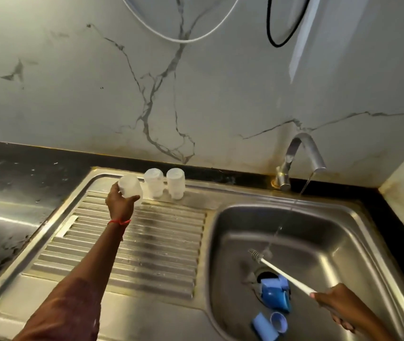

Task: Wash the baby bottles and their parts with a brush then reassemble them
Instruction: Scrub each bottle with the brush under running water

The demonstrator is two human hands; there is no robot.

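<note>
At the back edge of the steel draining board, my left hand is curled round a translucent baby bottle, thumb on the near side and fingers on the far side. That bottle is tilted and sits at the left end of a row. Two more translucent bottles stand on end just beside it, close together on the flat strip behind the ridges. I cannot tell which end of them is up. A red thread circles my left wrist.

Over the sink basin, my right hand grips the white handle of a bottle brush. Its bristle head points up-left, near where the water lands. The tap at the back is running a thin stream into the basin.

Blue bottle parts lie over the drain opening, under the brush handle. Two further blue pieces lie nearer me on the basin floor. A dark, wet table adjoins the sink on the left, below a veined marble wall.
</note>
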